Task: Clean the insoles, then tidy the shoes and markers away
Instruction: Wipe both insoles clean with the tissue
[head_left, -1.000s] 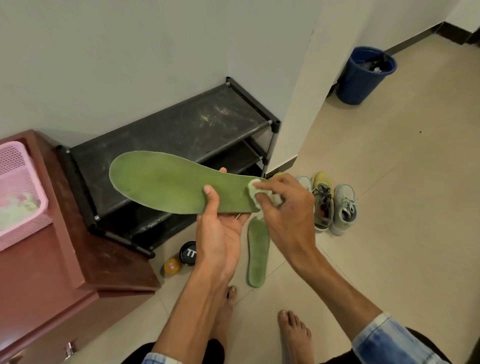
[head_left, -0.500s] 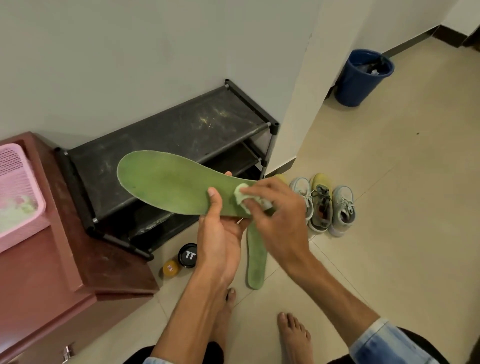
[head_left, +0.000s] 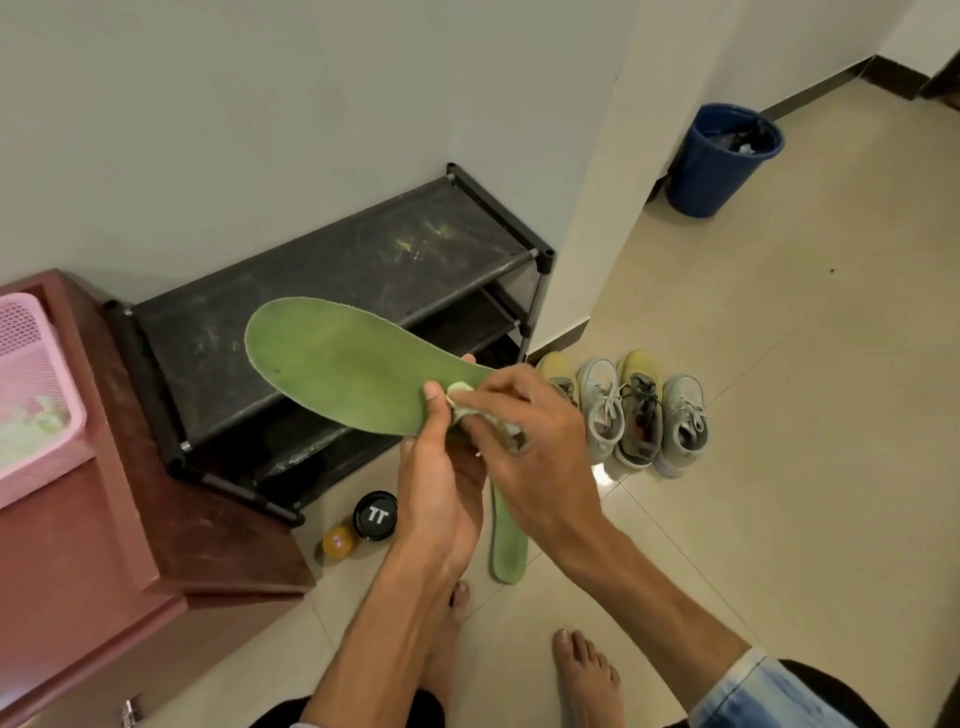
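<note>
Step in hand: wiping insole no. 1; tidying not begun yet. Left hand (head_left: 441, 483) grips the green insole (head_left: 337, 364) at its narrow end, thumb on top, fingers under. The wide end sticks out up-left of that hand, in front of the shoe rack (head_left: 337, 270). Right hand (head_left: 540, 441) pinches a small pale wipe (head_left: 460, 394) & presses it on the insole right beside the left thumb. 2nd insole (head_left: 509, 551) lies on the floor below the right hand, partly hidden by it. Shoes (head_left: 641, 415), 4 in a row, stand just right of the right hand. Markers: can't spot any. Next, prob.: run the wipe out toward the wide end w/ steady pressure. The left-hand grip needs to be firm, as the thin insole will likely flex.
</note>
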